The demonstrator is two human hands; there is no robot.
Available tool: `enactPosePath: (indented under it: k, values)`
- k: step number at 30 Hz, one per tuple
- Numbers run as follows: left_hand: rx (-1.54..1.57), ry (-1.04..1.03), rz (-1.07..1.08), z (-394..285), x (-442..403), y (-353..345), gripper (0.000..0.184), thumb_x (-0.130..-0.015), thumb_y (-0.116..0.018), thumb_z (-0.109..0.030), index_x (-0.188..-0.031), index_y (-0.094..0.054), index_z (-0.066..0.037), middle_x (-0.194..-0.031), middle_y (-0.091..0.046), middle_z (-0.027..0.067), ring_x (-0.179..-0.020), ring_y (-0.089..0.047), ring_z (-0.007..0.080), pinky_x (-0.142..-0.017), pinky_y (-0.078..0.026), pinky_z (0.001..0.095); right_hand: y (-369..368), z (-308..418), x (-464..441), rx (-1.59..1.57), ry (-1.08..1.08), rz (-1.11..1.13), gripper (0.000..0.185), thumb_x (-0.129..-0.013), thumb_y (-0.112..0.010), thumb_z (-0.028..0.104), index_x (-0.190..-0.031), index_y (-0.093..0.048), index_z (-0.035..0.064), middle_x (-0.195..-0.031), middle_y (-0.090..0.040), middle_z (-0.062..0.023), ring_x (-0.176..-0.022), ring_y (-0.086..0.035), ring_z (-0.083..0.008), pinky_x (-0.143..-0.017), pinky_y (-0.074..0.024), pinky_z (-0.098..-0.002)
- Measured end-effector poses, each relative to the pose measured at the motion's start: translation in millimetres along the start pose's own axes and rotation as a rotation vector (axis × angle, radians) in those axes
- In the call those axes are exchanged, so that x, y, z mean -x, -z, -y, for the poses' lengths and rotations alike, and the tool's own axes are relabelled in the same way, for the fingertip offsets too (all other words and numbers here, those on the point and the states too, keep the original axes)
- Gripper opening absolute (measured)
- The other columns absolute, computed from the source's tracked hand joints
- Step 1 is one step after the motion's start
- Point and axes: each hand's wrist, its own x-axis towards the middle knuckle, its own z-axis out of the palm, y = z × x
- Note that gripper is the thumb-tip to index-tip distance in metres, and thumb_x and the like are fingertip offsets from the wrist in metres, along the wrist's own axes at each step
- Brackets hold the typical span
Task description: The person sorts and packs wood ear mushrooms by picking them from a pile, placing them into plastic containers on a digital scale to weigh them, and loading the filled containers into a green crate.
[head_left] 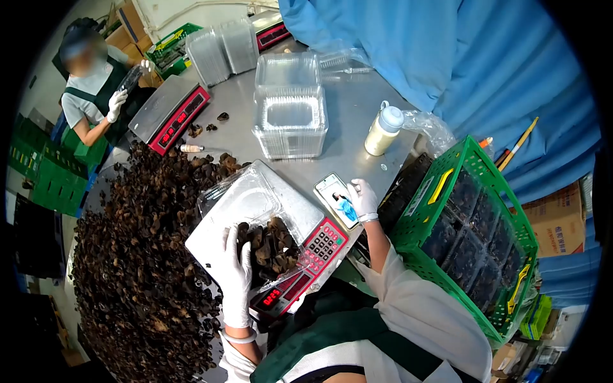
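Note:
My left hand [235,281], in a white glove, lies along the left side of a clear plastic box [281,276] with its fingers stretched out. Dark dried wood ear mushrooms [273,246] fill the box, which sits on a red and silver weighing scale [281,191] with lit red digits. My right hand [364,200], also gloved, is at the right edge of a smartphone [336,200], fingers loosely extended by its lit screen. The phone lies face up beside the scale and shows a picture of a figure in blue.
A large heap of mushrooms [147,274] covers the left of the metal table. Clear boxes [290,121] are stacked behind the scale, near a bottle [384,131]. A green crate [408,233] of filled boxes stands right. Across, a co-worker [96,83] handles a dark pack beside another scale [169,115].

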Motion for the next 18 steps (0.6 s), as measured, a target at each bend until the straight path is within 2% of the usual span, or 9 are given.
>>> enactPosePath:
  k: [2,4,5,7,9,14,16,17,18]
  values:
    - [-0.025,0.029,0.035,-3.2,-7.9,2.3,0.039,-0.08,-0.069,-0.013,-0.118,-0.06,-0.008,-0.113,-0.058,0.013,-0.104,-0.056,0.0315,-0.09,-0.044,0.0387,5.5,-4.8,8.8,-0.067,-0.005,0.003,0.027,-0.084,-0.064,0.023,-0.105,-0.061,0.007,-0.089,-0.063,-0.013,-0.08,-0.061,-0.0305,-0.074,-0.0488,-0.0404]
    - [-0.114,0.024,0.108,-2.3,-13.2,0.8,0.035,-0.077,-0.07,-0.011,-0.112,-0.062,-0.01,-0.104,-0.06,0.009,-0.095,-0.058,0.0287,-0.082,-0.045,0.0372,16.5,-1.6,19.0,-0.132,-0.012,0.002,0.027,-0.086,-0.061,0.02,-0.11,-0.061,0.0062,-0.09,-0.063,-0.013,-0.082,-0.061,-0.0305,-0.076,-0.0486,-0.04]
    - [-0.141,-0.036,0.045,-1.5,-15.0,-2.2,0.034,-0.073,-0.07,-0.006,-0.106,-0.064,-0.011,-0.096,-0.06,0.006,-0.09,-0.058,0.0264,-0.077,-0.044,0.036,22.1,1.6,24.3,-0.086,-0.014,0.013,0.03,-0.087,-0.06,0.018,-0.113,-0.059,0.0055,-0.091,-0.063,-0.013,-0.084,-0.061,-0.0302,-0.078,-0.048,-0.0392]
    - [-0.111,-0.022,0.048,-3.0,-16.5,-1.7,0.033,-0.073,-0.07,-0.004,-0.104,-0.064,-0.011,-0.095,-0.06,0.0058,-0.09,-0.058,0.0265,-0.078,-0.044,0.0359,28.0,2.5,33.0,-0.036,-0.012,0.065,0.035,-0.087,-0.058,0.013,-0.121,-0.056,0.0046,-0.093,-0.064,-0.0129,-0.092,-0.059,-0.0292,-0.083,-0.0462,-0.0373]
    - [-0.027,0.024,0.045,-3.3,-16.6,-1.9,0.032,-0.07,-0.069,0.002,-0.1,-0.064,-0.01,-0.094,-0.061,0.0063,-0.092,-0.057,0.0265,-0.08,-0.044,0.0358,30.6,4.1,37.5,-0.062,-0.006,0.062,0.035,-0.087,-0.058,0.012,-0.121,-0.056,0.0043,-0.094,-0.064,-0.0131,-0.092,-0.059,-0.0294,-0.083,-0.0462,-0.0373]
    - [0.092,0.074,-0.01,-19.2,-9.6,16.0,0.034,-0.068,-0.073,-0.002,-0.1,-0.065,-0.01,-0.092,-0.06,0.0064,-0.093,-0.055,0.0263,-0.084,-0.044,0.0374,29.7,4.2,41.1,-0.194,-0.044,0.067,0.031,-0.088,-0.056,0.009,-0.119,-0.057,0.0042,-0.096,-0.064,-0.0143,-0.088,-0.063,-0.0284,-0.08,-0.0484,-0.0354]
    - [0.175,-0.022,0.174,-23.6,-5.3,21.2,0.036,-0.069,-0.074,-0.005,-0.104,-0.065,-0.01,-0.095,-0.06,0.0063,-0.093,-0.055,0.0263,-0.085,-0.044,0.0372,28.9,3.0,42.2,-0.219,-0.064,0.063,0.031,-0.087,-0.058,0.007,-0.118,-0.058,0.0049,-0.097,-0.065,-0.0146,-0.087,-0.064,-0.0262,-0.079,-0.0494,-0.0338]
    - [0.081,-0.063,0.276,-24.4,-3.6,22.1,0.034,-0.072,-0.073,-0.006,-0.106,-0.065,-0.007,-0.102,-0.06,0.0087,-0.102,-0.054,0.027,-0.092,-0.042,0.0357,28.4,3.5,42.9,-0.235,-0.089,0.064,0.03,-0.086,-0.059,0.006,-0.116,-0.059,0.0049,-0.097,-0.065,-0.0144,-0.087,-0.064,-0.0252,-0.079,-0.0496,-0.0333]
    - [0.041,-0.145,0.261,-24.7,-1.4,21.0,0.034,-0.073,-0.073,-0.009,-0.106,-0.065,-0.007,-0.108,-0.059,0.0093,-0.106,-0.052,0.0283,-0.093,-0.042,0.0373,28.8,6.5,43.1,-0.253,-0.115,0.064,0.03,-0.085,-0.061,0.005,-0.115,-0.059,0.0048,-0.097,-0.065,-0.0141,-0.087,-0.065,-0.0243,-0.079,-0.0499,-0.0327]
